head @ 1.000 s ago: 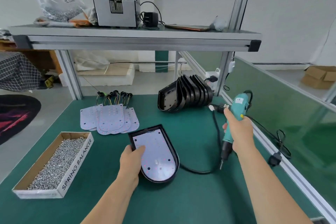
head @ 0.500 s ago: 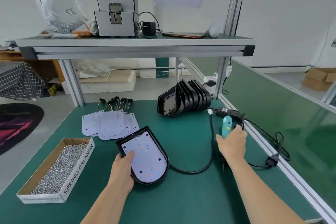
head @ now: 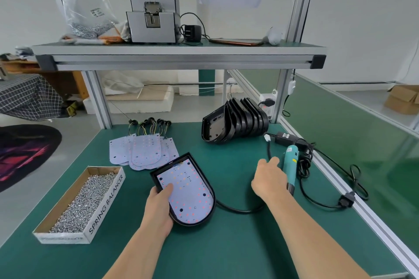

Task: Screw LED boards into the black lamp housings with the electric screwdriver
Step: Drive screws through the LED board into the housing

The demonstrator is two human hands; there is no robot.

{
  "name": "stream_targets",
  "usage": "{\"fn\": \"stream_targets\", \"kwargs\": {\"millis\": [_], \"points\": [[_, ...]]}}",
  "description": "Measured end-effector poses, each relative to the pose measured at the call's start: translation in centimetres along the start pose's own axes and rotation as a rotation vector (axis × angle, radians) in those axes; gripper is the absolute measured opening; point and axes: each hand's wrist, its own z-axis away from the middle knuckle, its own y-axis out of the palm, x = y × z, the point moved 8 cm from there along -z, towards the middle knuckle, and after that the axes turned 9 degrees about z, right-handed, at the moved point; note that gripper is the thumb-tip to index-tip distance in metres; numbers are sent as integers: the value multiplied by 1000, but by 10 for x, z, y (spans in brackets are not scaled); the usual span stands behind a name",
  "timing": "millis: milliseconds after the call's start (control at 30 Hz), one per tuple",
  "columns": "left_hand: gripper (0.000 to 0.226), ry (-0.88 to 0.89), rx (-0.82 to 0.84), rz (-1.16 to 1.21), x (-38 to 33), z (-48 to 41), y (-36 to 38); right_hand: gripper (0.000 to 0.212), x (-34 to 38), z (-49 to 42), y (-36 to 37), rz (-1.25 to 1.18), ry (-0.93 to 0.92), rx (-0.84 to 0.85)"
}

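Note:
A black lamp housing (head: 209, 184) lies on the green table with a white LED board (head: 190, 192) seated in it. My left hand (head: 158, 208) grips the housing's near left edge, with the thumb pressed on the board. The teal electric screwdriver (head: 290, 163) lies flat on the table to the right. Just left of its grip rests my right hand (head: 269, 180), fingers relaxed and not wrapped round it. Several empty black housings (head: 235, 120) stand stacked at the back. Loose LED boards (head: 142, 152) with wires lie fanned out at the back left.
A cardboard box of screws (head: 79, 201) sits at the left. The screwdriver's black cable (head: 238, 209) loops past the housing, and a power adapter (head: 285, 136) and more cord lie along the right rail. An aluminium shelf (head: 179, 59) hangs overhead.
My right hand lowered the screwdriver from upright to flat on the table and released its grip. My left hand turned the housing slightly and pulled it nearer.

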Motion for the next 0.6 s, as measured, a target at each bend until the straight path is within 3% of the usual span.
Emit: {"fn": "stream_targets", "kwargs": {"millis": [167,267,367,533,600], "points": [[13,12,15,0,0,-1,2,39,-8,-4,5,-124,75,167],[11,4,24,1,1,-3,0,9,-1,4,16,-355,56,310],[12,-15,68,22,1,-2,2,6,18,26,22,-752,36,385],[17,-6,136,11,-2,-1,3,22,51,69,20,-1035,-25,416],[18,-2,165,-7,-3,0,5,45,63,82,19,-1066,-45,468]]}}
